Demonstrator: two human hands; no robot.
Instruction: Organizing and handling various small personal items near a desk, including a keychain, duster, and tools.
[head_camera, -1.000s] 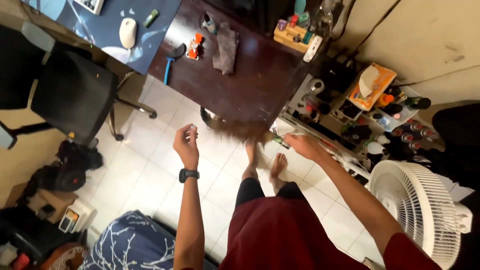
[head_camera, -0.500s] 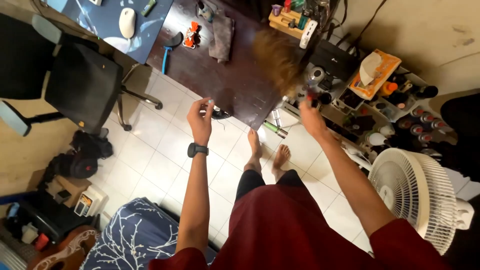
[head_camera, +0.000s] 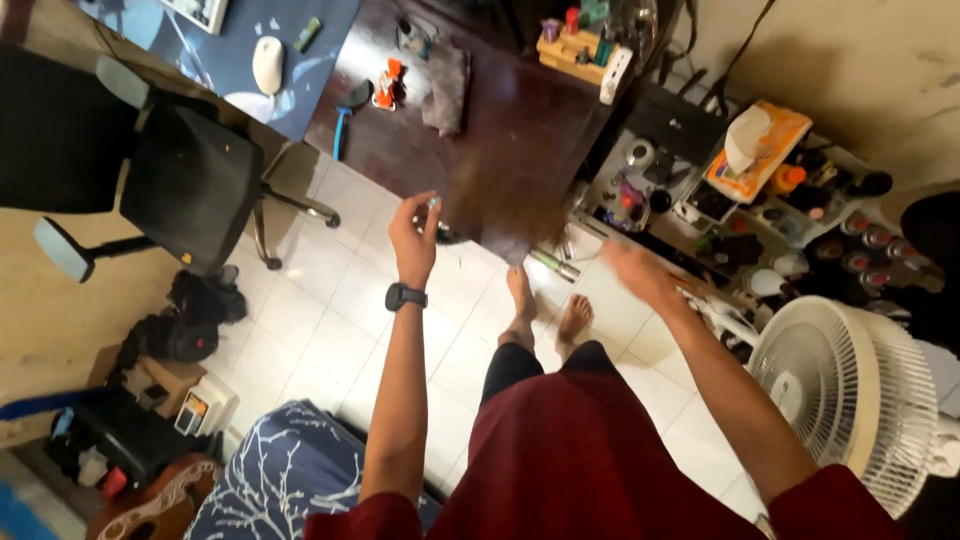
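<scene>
A: What does the left hand (head_camera: 412, 235) hold?

B: A tiny pale object (head_camera: 434, 203), pinched between thumb and fingertips, raised above the white tiled floor (head_camera: 330, 310) just off the corner of the dark wooden desk (head_camera: 500, 130). What it is, I cannot tell. A black watch (head_camera: 404, 296) sits on that wrist.

A: And the right hand (head_camera: 640, 272)?

B: Blurred, stretched toward the cluttered shelf (head_camera: 730, 220); whether its fingers are open or closed, I cannot tell.

A: Around them?

B: 2 bare feet below, a black chair (head_camera: 190, 185) to the left, a white fan (head_camera: 850, 390) to the right.
</scene>
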